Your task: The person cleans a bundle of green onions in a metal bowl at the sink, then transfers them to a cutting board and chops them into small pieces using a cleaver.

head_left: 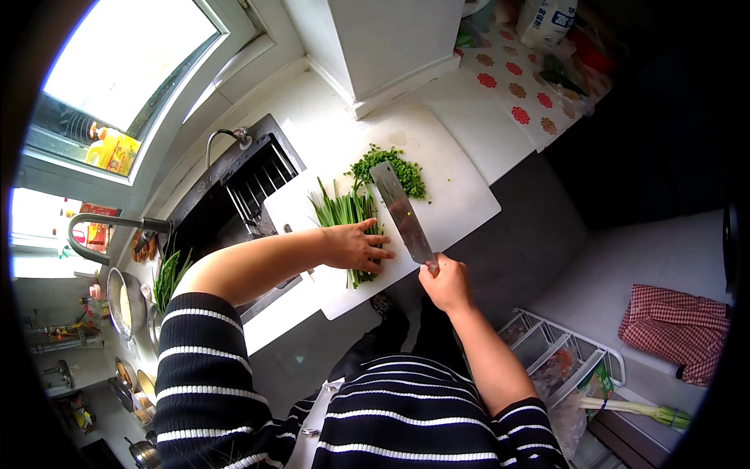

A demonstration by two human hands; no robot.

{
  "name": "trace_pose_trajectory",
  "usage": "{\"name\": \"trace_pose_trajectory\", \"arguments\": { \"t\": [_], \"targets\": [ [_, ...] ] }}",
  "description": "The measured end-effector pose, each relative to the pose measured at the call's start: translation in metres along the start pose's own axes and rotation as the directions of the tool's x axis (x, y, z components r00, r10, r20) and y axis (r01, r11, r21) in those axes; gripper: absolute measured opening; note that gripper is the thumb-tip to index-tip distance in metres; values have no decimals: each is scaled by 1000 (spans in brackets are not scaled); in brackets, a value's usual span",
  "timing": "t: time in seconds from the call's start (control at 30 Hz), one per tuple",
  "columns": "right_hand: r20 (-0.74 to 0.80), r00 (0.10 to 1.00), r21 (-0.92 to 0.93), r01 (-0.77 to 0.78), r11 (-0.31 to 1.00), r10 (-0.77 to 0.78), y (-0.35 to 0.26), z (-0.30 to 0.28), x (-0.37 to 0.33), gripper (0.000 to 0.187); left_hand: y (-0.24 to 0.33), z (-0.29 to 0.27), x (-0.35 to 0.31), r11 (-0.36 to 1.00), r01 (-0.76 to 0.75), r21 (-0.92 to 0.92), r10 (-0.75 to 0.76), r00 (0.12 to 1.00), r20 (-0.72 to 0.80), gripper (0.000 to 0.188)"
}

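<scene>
My left hand (355, 246) lies across a bundle of garlic chives (344, 209) on the white cutting board (461, 195), its fingers spread over the stalks. In my right hand (447, 283) is the handle of a kitchen cleaver (400, 207). The wide steel blade slants away to the far left, just right of the bundle, with green bits stuck to it. Its tip reaches over a heap of chopped chives (412, 178) at the back of the board. The cut ends of the bundle stick out on the near side of my left hand.
Left of the board is a dark sink (234, 211) with a rack and a curved faucet (109, 220). More long greens (168, 277) and a metal bowl (123, 305) stand farther left. A flowered cloth (516, 86) covers the back right; a white wire rack (570, 348) stands low at right.
</scene>
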State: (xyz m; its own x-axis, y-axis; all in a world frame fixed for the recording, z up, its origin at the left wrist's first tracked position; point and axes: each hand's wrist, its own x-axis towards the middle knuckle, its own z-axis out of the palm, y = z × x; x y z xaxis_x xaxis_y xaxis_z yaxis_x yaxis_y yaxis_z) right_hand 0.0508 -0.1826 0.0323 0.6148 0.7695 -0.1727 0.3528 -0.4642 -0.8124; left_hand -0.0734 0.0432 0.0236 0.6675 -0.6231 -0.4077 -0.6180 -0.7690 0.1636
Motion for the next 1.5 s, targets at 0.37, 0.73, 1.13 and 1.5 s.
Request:
{"name": "trace_pose_trajectory", "arguments": {
  "t": [0.37,0.73,1.13,1.5],
  "targets": [
    [-40,998,0,56,998,-56,0,-10,6,15,1,22,30,995,99,0,-94,948,-304,6],
    [61,986,-40,158,987,-155,0,-20,54,15,46,20,65,849,508,-147,-524,772,-359,10],
    [470,831,-9,340,940,-296,-15,-47,152,14,37,-26,72,472,838,-275,-878,474,-64,10],
    [626,735,-20,348,937,-260,-13,-37,174,13,18,-22,62,-412,712,-568,-911,-340,234,17]
  ]
}}
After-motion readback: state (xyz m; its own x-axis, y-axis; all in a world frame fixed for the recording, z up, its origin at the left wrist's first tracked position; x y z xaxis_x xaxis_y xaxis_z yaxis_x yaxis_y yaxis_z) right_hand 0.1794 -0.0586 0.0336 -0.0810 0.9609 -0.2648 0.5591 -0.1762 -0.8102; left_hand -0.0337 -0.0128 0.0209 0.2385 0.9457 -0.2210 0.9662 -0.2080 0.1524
